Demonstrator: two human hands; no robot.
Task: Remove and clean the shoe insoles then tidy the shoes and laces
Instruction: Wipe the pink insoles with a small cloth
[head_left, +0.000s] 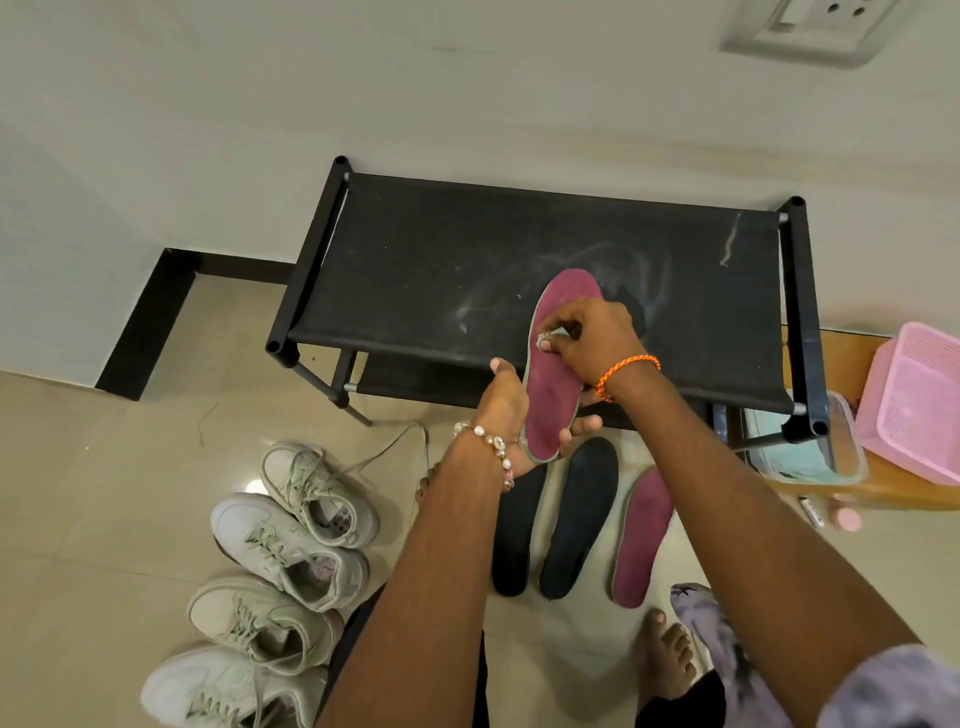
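Note:
My left hand (506, 410) grips a maroon insole (553, 384) by its heel end, holding it up over the front edge of the black shoe rack (447, 270). My right hand (592, 338) presses a small pale wipe (545, 339) onto the insole's upper half. On the floor below lie two black insoles (582, 519) and a second maroon insole (641, 540). Several pale sneakers (280, 551) stand in a column at the lower left, one with a loose lace (384, 452) trailing toward the rack.
A clear plastic box (810, 457) and a pink basket (914, 400) sit on a wooden surface at the right. A small pink bottle (847, 519) lies near them. My bare feet (665, 654) are on the tiled floor. The wall is behind the rack.

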